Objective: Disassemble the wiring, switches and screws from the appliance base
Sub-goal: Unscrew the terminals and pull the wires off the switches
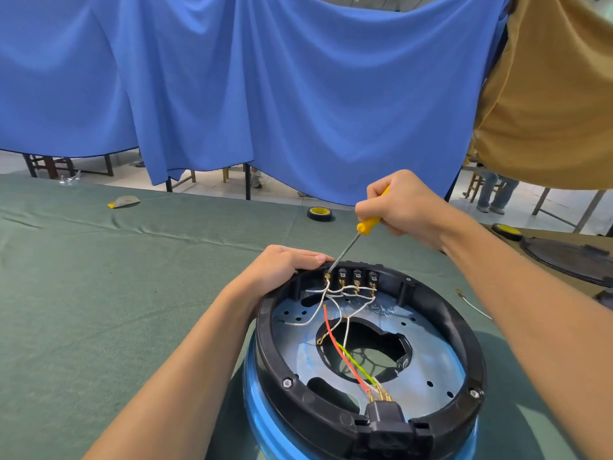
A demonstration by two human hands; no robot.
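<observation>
The round appliance base (461,330), a black rim over a blue body with a metal plate inside, stands upturned in front of me. Along its far inner wall runs a row of switches (351,278) with white wires (331,303) on brass terminals. Red and yellow-green wires (345,356) run to a black plug socket at the near rim. My left hand (282,263) rests on the far left rim, fingers curled over its edge. A yellow-handled screwdriver (356,239) is gripped in my right hand (404,207), with its tip at the leftmost switch terminal.
The green cloth table (132,277) carries a black tape roll (320,214), a yellow-edged scrap at far left, clear glasses, a loose white wire (471,303) at right and a black round cover (570,260). Blue and tan cloths hang behind.
</observation>
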